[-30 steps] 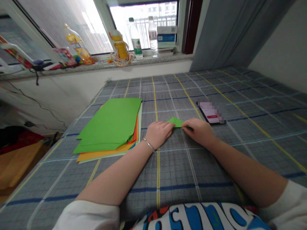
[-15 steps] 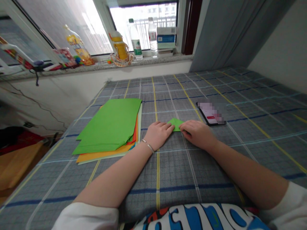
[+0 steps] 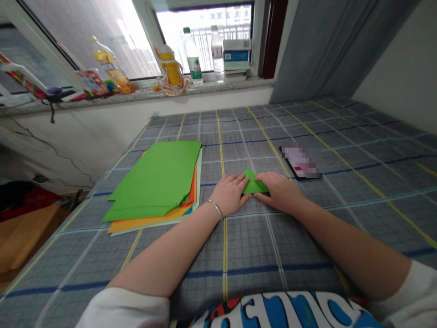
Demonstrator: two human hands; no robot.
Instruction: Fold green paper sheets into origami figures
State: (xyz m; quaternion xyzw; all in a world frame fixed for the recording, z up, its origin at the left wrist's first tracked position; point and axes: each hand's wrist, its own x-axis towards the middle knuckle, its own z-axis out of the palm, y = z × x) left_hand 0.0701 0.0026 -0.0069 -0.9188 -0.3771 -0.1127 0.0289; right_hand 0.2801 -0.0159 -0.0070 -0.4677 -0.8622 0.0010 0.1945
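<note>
A small piece of folded green paper, coming to a point at its far side, lies on the checked cloth between my hands. My left hand, with a silver bangle at the wrist, grips its left edge, fingers on top and thumb at the near edge. On the opposite side my right hand pinches the paper between thumb and fingers. Its folds are partly covered by my fingertips.
Left of my hands lies a stack of coloured paper sheets, green on top. A phone rests beyond my right hand on the checked cloth. Bottles, a yellow cup and boxes line the windowsill.
My thumbs have moved down to the paper's near edge, and more of the green paper shows between my hands. The left hand has shifted slightly right. The stack and phone stay put.
</note>
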